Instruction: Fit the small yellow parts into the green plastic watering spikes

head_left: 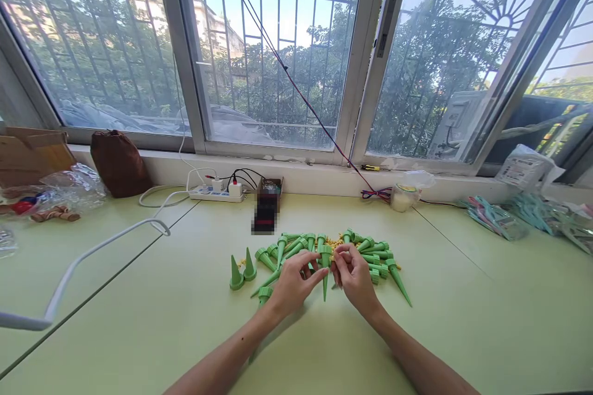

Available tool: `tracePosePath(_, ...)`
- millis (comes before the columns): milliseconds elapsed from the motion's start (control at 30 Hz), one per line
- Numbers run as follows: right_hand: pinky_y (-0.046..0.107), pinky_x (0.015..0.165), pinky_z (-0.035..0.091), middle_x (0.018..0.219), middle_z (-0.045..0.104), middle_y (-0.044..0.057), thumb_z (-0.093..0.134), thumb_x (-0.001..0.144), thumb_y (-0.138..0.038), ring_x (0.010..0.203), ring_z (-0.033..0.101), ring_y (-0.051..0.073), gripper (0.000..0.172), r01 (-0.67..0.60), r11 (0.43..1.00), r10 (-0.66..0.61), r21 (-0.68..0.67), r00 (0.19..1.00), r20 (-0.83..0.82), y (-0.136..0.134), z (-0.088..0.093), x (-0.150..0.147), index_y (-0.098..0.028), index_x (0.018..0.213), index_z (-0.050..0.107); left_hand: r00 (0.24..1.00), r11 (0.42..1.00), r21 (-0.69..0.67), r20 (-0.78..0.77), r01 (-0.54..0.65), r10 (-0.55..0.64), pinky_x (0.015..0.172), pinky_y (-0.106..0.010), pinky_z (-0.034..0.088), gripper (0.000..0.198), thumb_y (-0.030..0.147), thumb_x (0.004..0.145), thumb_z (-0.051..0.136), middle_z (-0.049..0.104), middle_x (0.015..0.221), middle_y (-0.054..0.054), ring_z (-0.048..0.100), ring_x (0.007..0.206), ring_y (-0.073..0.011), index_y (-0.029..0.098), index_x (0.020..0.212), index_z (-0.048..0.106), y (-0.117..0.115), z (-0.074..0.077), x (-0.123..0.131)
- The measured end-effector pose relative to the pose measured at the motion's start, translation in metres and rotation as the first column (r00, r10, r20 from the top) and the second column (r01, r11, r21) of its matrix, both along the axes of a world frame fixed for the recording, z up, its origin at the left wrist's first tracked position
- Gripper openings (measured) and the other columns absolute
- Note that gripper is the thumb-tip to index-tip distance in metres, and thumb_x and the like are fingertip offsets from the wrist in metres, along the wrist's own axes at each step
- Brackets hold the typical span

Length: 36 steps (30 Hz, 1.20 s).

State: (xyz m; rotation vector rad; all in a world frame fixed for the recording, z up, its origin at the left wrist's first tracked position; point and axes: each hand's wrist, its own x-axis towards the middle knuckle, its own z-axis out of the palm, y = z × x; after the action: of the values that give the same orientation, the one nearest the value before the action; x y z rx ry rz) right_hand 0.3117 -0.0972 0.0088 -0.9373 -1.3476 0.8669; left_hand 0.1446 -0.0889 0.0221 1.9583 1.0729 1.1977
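Note:
Both hands meet over a pile of green cone-shaped spikes [365,250] on a pale green table [185,321]. My left hand [294,281] pinches one green spike [325,271], which hangs point down between the two hands. My right hand [353,273] has its fingers curled at the spike's wide top end, touching it. Small yellow pieces [334,241] lie among the spikes. Two spikes [241,270] stand upright on their wide ends to the left of the pile.
A power strip [215,192] with plugged cables and a small dark box [267,203] sit by the windowsill. At left are a brown pouch [118,163], cardboard and plastic bags; a white cable [88,256] arcs across. Packets [498,219] and a small jar [403,196] lie right.

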Motion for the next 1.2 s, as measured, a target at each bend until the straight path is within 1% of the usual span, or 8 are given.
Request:
tracePosePath(200, 0.024, 0.038, 0.033, 0.056, 0.051, -0.005, 0.059, 0.093, -0.057, 0.04, 0.043, 0.012, 0.036, -0.041, 0.999, 0.04, -0.027, 0.998, -0.039, -0.0017, 0.0022, 0.0002, -0.023, 0.088, 0.049, 1.0, 1.0, 0.023, -0.008, 0.007, -0.006, 0.053, -0.024, 0.043, 0.028, 0.041, 0.085, 0.07, 0.061, 0.078, -0.002, 0.053, 0.06, -0.0128, 0.019, 0.101, 0.075, 0.0011, -0.0026, -0.0008)
tracePosePath(400, 0.023, 0.036, 0.033, 0.056, 0.052, -0.006, 0.061, 0.091, -0.059, 0.038, 0.042, 0.011, 0.038, -0.085, 0.995, 0.082, -0.042, 0.994, -0.071, -0.0043, 0.0089, -0.0009, -0.024, 0.087, 0.048, 1.0, 1.0, 0.028, 0.016, 0.006, -0.006, 0.051, -0.024, 0.041, 0.029, 0.042, 0.085, 0.069, 0.059, 0.08, -0.003, 0.05, 0.06, -0.0124, 0.021, 0.103, 0.077, 0.0045, -0.0057, -0.0033)
tracePosePath(533, 0.023, 0.036, 0.033, 0.057, 0.053, -0.006, 0.061, 0.09, -0.06, 0.037, 0.043, 0.01, 0.039, -0.11, 0.992, 0.105, -0.055, 0.99, -0.093, -0.0025, 0.0068, -0.0007, -0.024, 0.087, 0.047, 1.0, 0.999, 0.034, 0.017, 0.0, -0.001, 0.052, -0.024, 0.04, 0.027, 0.04, 0.086, 0.069, 0.059, 0.082, -0.002, 0.048, 0.06, -0.0117, 0.021, 0.104, 0.077, 0.0061, -0.0079, -0.0046)
tracePosePath(733, 0.022, 0.035, 0.033, 0.057, 0.055, -0.006, 0.063, 0.09, -0.057, 0.037, 0.043, 0.01, 0.037, -0.142, 0.987, 0.13, -0.079, 0.981, -0.142, 0.0, 0.003, 0.0, -0.023, 0.089, 0.047, 1.0, 0.999, 0.045, 0.004, -0.014, 0.014, 0.051, -0.024, 0.035, 0.025, 0.035, 0.085, 0.069, 0.06, 0.071, 0.0, 0.043, 0.055, -0.0105, 0.019, 0.101, 0.077, 0.0066, -0.0085, -0.0042)
tracePosePath(867, 0.021, 0.035, 0.032, 0.057, 0.055, -0.006, 0.065, 0.088, -0.056, 0.037, 0.043, 0.01, 0.037, -0.165, 0.981, 0.147, -0.098, 0.973, -0.176, 0.0007, 0.0037, 0.0004, -0.023, 0.089, 0.046, 0.999, 0.999, 0.025, 0.026, -0.036, 0.036, 0.048, -0.023, 0.033, 0.027, 0.035, 0.084, 0.069, 0.062, 0.066, 0.001, 0.041, 0.051, -0.0094, 0.017, 0.102, 0.077, 0.0054, -0.0096, -0.0025)
tracePosePath(967, 0.021, 0.036, 0.032, 0.056, 0.055, -0.007, 0.066, 0.088, -0.055, 0.037, 0.043, 0.009, 0.037, -0.178, 0.977, 0.154, -0.114, 0.969, -0.193, 0.0011, 0.0038, 0.0009, -0.023, 0.09, 0.046, 0.999, 0.999, -0.045, 0.047, -0.023, 0.025, 0.044, -0.023, 0.034, 0.033, 0.037, 0.084, 0.068, 0.065, 0.068, 0.0, 0.043, 0.044, -0.0082, 0.015, 0.108, 0.075, 0.0039, -0.0102, -0.0018)
tracePosePath(1067, 0.021, 0.036, 0.033, 0.056, 0.055, -0.007, 0.066, 0.088, -0.055, 0.038, 0.043, 0.01, 0.037, -0.186, 0.975, 0.159, -0.123, 0.967, -0.2, 0.0015, 0.0033, 0.0011, -0.023, 0.09, 0.046, 0.998, 0.994, -0.106, 0.065, -0.003, 0.01, 0.043, -0.023, 0.038, 0.037, 0.039, 0.085, 0.066, 0.069, 0.071, -0.002, 0.048, 0.04, -0.0082, 0.014, 0.111, 0.074, 0.0024, -0.0092, -0.0015)
tracePosePath(1200, 0.021, 0.035, 0.032, 0.056, 0.056, -0.007, 0.067, 0.087, -0.054, 0.037, 0.043, 0.009, 0.037, -0.192, 0.974, 0.164, -0.119, 0.964, -0.212, 0.002, 0.0022, 0.0013, -0.023, 0.089, 0.047, 0.998, 0.995, -0.103, 0.061, 0.0, 0.006, 0.045, -0.024, 0.043, 0.036, 0.042, 0.087, 0.064, 0.071, 0.071, -0.004, 0.055, 0.043, -0.0105, 0.014, 0.107, 0.074, -0.0001, -0.0035, -0.0014)
